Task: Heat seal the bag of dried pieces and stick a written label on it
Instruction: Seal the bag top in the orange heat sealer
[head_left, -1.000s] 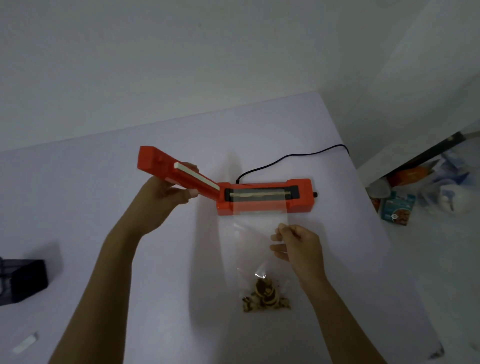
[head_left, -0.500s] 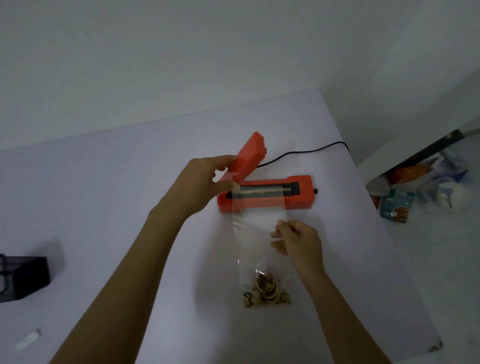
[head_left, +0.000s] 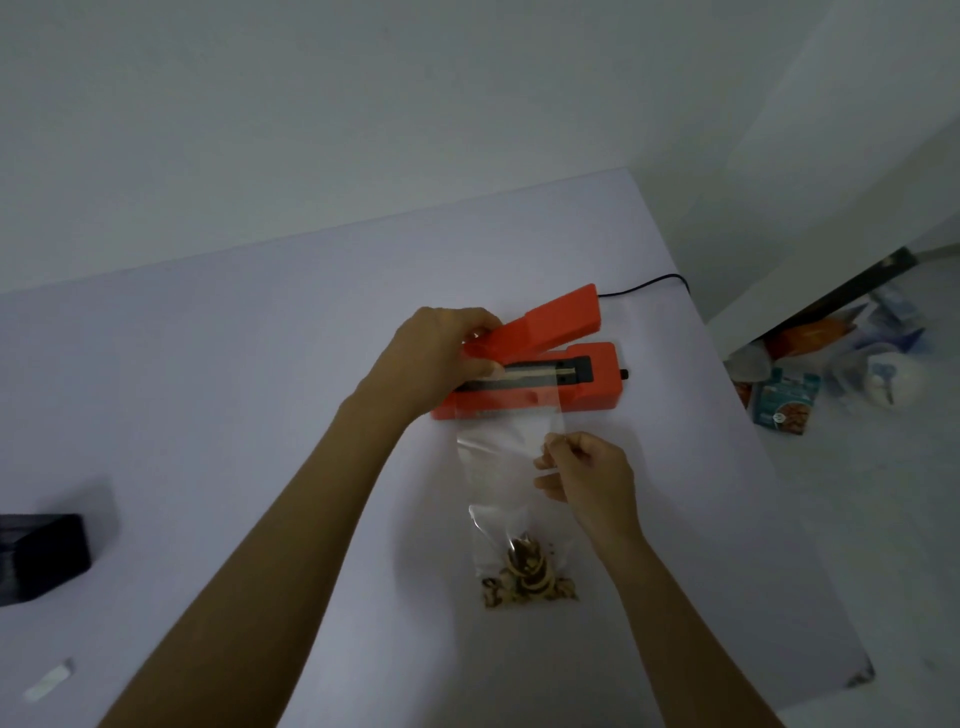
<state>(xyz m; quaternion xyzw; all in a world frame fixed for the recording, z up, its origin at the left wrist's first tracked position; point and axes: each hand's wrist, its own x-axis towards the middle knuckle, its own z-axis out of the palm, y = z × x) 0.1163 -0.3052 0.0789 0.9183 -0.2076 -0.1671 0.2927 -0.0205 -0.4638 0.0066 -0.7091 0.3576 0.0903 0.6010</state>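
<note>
An orange heat sealer (head_left: 592, 392) lies across the middle of the white table (head_left: 208, 415). Its hinged lid (head_left: 550, 325) hangs at a low angle just above the base. My left hand (head_left: 441, 353) grips the lid near its hinge end. A clear plastic bag (head_left: 506, 467) lies in front of the sealer, its open mouth resting over the sealing strip. Dried brown pieces (head_left: 527, 574) sit bunched at the bag's bottom. My right hand (head_left: 587, 470) pinches the bag's right edge below the sealer.
A black cable (head_left: 649, 283) runs from the sealer off the table's right edge. A black box (head_left: 41, 556) stands at the left edge. A small white strip (head_left: 49, 680) lies at the front left. Packets and bags (head_left: 789, 400) clutter the floor to the right.
My left hand has swung the sealer's lid over from the far left and down toward the base. My right hand and the bag have stayed in place.
</note>
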